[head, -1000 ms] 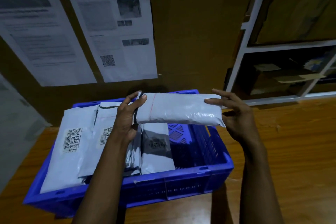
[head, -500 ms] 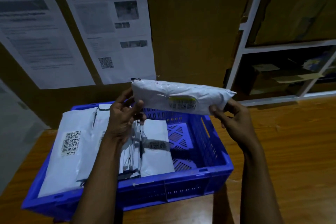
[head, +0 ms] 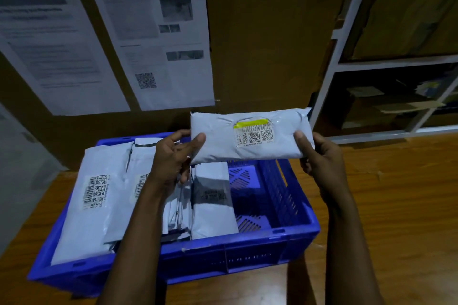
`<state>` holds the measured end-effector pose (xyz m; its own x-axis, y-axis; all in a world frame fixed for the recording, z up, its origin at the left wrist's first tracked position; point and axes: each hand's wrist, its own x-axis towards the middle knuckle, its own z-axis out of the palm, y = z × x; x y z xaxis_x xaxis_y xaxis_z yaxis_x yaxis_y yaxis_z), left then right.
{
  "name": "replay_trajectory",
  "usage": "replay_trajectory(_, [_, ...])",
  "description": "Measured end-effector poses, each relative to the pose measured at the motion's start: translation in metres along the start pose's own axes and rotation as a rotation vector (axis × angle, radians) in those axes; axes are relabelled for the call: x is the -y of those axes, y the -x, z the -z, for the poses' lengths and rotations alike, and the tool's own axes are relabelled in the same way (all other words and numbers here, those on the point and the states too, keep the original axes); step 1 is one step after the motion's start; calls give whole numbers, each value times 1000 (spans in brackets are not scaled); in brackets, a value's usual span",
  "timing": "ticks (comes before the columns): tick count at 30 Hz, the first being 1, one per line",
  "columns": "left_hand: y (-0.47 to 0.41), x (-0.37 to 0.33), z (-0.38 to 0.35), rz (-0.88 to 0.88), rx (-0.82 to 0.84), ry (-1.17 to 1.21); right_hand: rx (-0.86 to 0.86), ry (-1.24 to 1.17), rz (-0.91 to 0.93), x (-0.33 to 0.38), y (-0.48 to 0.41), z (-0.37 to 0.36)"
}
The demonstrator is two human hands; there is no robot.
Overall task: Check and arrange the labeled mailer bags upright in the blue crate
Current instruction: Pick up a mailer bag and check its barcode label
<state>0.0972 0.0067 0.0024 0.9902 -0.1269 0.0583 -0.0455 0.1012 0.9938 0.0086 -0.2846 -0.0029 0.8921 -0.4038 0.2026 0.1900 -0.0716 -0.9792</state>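
Label check: white mailer bag [head: 215, 136] held sideways in the air over the far side of the blue crate [head: 247, 252], barcode label [head: 255, 134] facing the camera.
Left hand [head: 173, 156] pinches the bag's left end, thumb on front; right hand [head: 319, 156] pinches the right end the same way. Best move, likely: confirm the label reads, turn the bag on end, then slide it into the free gap [head: 250, 181] beside the packed bags [head: 213, 200], label outward, one hand steadying that row.
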Motion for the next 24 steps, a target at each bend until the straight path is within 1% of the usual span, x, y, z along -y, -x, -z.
replay_trajectory(5, [5,-3,-5,17,39,80,-71,-84,-40,1,0,-4])
replay_trajectory(11, [3,-5,-5,30,2,194,18,-223,-87,8,4,-16])
replay_trajectory(14, [4,-3,-6,54,47,196,59,-242,-116,11,5,-28])
replay_trajectory(17, [6,0,-4,103,185,155,42,-265,-97,11,3,-38])
replay_trajectory(21, [15,-5,1,129,531,-36,-62,-332,-94,13,-4,-43])
replay_trajectory(23, [18,-6,-1,152,627,-3,-98,-351,-99,13,-6,-41])
replay_trajectory(24, [18,-7,-2,163,633,45,-103,-344,-101,13,-6,-41])
